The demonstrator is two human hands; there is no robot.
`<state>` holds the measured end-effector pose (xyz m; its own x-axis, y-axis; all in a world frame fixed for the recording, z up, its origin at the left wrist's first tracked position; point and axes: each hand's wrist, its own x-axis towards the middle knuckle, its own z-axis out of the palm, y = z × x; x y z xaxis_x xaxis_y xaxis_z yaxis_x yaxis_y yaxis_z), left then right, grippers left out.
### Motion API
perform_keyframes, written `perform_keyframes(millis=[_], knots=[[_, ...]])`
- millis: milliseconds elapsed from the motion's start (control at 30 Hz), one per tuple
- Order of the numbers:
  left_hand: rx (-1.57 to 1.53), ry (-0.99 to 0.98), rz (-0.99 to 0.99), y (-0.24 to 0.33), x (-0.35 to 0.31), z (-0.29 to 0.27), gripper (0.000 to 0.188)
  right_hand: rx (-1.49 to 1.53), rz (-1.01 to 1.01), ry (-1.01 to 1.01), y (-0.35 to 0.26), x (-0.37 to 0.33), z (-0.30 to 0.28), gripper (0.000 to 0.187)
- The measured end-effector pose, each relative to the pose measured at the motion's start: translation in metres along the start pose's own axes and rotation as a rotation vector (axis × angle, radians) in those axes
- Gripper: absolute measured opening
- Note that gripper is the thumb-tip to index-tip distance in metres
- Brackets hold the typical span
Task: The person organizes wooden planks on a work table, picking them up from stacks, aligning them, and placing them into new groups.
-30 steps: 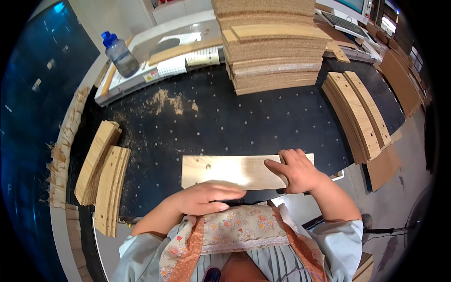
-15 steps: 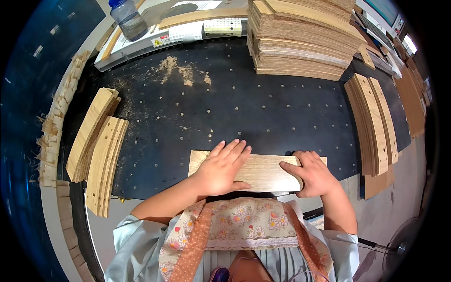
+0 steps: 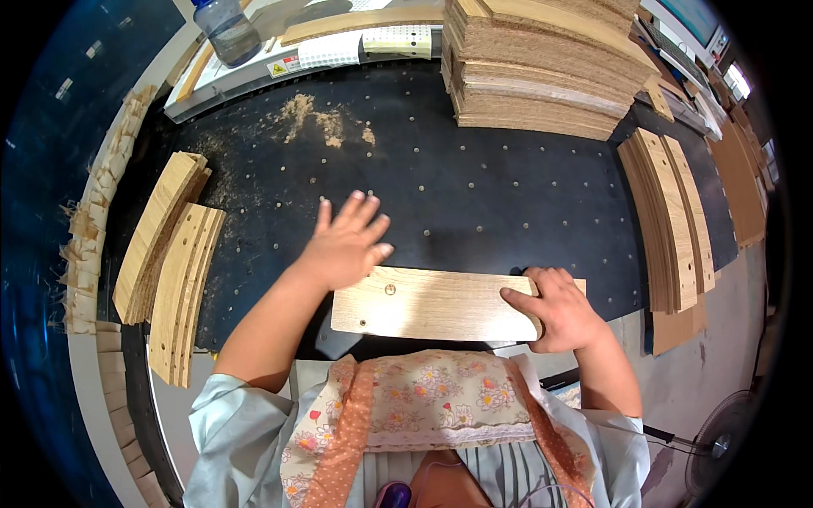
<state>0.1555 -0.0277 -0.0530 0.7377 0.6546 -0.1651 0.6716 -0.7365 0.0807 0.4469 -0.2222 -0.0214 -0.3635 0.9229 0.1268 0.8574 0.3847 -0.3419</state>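
The right hand (image 3: pixel 561 313) clasps a drilled wooden board (image 3: pixel 440 306) at the worktable (image 3: pixel 495 207)'s near edge. The left hand (image 3: pixel 340 252) splays wide, empty.

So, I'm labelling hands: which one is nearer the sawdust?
Left. The left hand is below the sawdust in the picture; the right hand, holding the wooden board, is farther, lower right.

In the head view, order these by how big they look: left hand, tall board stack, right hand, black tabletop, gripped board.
Black tabletop
Tall board stack, cut off at top
Gripped board
Left hand and right hand: too alike to rank
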Motion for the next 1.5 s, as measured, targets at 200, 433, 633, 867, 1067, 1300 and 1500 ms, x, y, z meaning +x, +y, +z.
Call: perform_keyframes(millis=[200, 433, 633, 867, 1067, 1300, 1500], knots=[[-0.260, 0.418, -0.246, -0.027, -0.019, -0.012, 0.041, -0.107, -0.018, 0.047, -0.010, -0.006, 0.000, 0.065], [-1.251, -0.139, -0.049, -0.019, -0.049, -0.018, 0.044, -0.243, -0.086, 0.165, -0.017, -0.012, 0.006, 0.061], [-0.571, -0.338, 0.166, -0.004, -0.047, -0.035, 0.053, -0.258, -0.097, 0.176, -0.018, -0.014, 0.007, 0.066], [-0.256, -0.266, 0.065, 0.013, -0.040, -0.043, 0.043, -0.237, -0.086, 0.178, -0.017, -0.012, 0.005, 0.065], [-0.422, -0.160, 0.051, 0.003, -0.036, -0.027, 0.045, -0.206, -0.093, 0.163, -0.014, -0.011, 0.005, 0.064], [-0.131, 0.117, 0.134, 0.048, -0.020, -0.053, 0.038, -0.196, -0.067, 0.151, -0.014, -0.010, 0.003, 0.062], [-0.180, -0.363, 0.181, 0.084, 0.011, -0.048, 0.050, -0.179, -0.085, 0.182, -0.014, -0.010, 0.002, 0.065]])
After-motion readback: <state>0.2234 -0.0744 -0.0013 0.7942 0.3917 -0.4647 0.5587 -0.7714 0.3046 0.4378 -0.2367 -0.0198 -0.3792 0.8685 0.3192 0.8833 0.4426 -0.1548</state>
